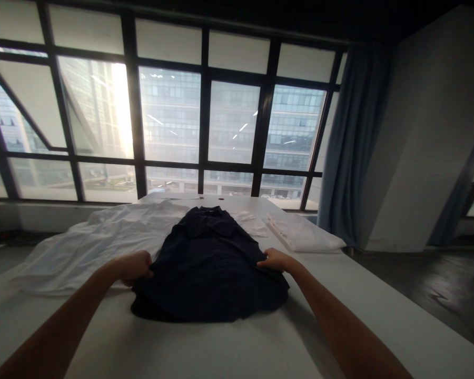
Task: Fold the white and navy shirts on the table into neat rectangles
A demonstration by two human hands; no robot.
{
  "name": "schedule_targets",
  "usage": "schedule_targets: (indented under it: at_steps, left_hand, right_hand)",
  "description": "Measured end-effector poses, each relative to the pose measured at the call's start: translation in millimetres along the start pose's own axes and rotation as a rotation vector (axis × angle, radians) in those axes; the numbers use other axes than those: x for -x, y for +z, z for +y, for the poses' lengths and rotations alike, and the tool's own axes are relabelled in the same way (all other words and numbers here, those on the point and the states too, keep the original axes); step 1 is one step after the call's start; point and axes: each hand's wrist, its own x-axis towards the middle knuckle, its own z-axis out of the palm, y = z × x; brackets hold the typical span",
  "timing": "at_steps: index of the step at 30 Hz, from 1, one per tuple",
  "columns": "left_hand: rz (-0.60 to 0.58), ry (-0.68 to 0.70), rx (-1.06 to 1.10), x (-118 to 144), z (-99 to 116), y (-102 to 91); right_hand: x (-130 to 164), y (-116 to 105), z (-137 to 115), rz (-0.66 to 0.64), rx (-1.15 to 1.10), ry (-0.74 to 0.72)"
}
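A dark navy shirt (213, 268) lies spread in front of me, its collar pointing toward the windows and its hem toward me. My left hand (136, 267) is closed on the shirt's left edge, a little above the hem. On the opposite side, my right hand (275, 260) pinches the right edge at about the same height. The hem looks slightly raised, with shadow beneath it. To the left, a white garment (98, 242) is laid out wrinkled, partly covered by the navy shirt.
The white table (363, 305) carries everything. A folded white cloth (312, 239) sits at its right side, and another white piece (250, 223) lies behind the shirt. Black-framed windows (231, 123), a blue curtain (342, 152) and a pillar (403, 158) stand beyond.
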Motion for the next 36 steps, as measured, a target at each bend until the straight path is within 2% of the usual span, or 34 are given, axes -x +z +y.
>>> schedule_targets:
  at_steps: [3, 6, 8, 10, 13, 15, 18, 20, 23, 25, 27, 29, 32, 36]
  left_hand:
    - [0.114, 0.078, 0.002, 9, 25, -0.7]
    - [0.280, 0.250, -0.056, 21, 64, 13.8]
    - [0.274, 0.324, -0.051, 25, 89, 31.7]
    - [0.209, 0.401, -0.021, 26, 108, 51.5]
    - [0.136, 0.480, 0.032, 24, 122, 72.5]
    - [0.088, 0.532, 0.072, 23, 123, 75.5]
    - [-0.022, 0.590, 0.166, 16, 114, 66.2]
    - [0.037, 0.601, 0.208, 6, 101, 58.6]
    - [0.267, 0.650, 0.141, -14, 77, 57.5]
    - [0.249, 0.693, 0.045, -23, 64, 64.3]
    - [0.138, 0.706, -0.039, -25, 57, 72.4]
    - [0.067, 0.711, -0.097, -23, 58, 78.1]
    - [0.035, 0.729, -0.169, -17, 66, 80.4]
    - [0.027, 0.731, -0.203, -12, 73, 79.7]
  right_hand:
    - [0, 1, 0, 0.002, -0.006, 0.017]
    - [0, 1, 0, 0.004, -0.014, 0.025]
    - [1, 1, 0, 0.004, -0.016, 0.020]
    - [1, 1, 0, 0.002, -0.015, 0.020]
    - [1, -1, 2, 0.017, 0.000, -0.003]
    - [-1, -2, 3, 0.047, 0.012, -0.041]
    - [-2, -3, 3, 0.066, 0.015, -0.064]
    - [-1, -4, 1, 0.058, 0.009, -0.037]
    - [2, -3, -5, 0.044, -0.060, 0.034]
    - [4, -2, -10, 0.043, -0.129, 0.057]
    - [5, -2, -14, 0.074, -0.186, 0.035]
    - [9, -3, -19, 0.133, -0.242, -0.035]
    - [19, -3, -33, 0.212, -0.349, -0.241]
    - [32, 15, -59, 0.237, -0.340, -0.461]
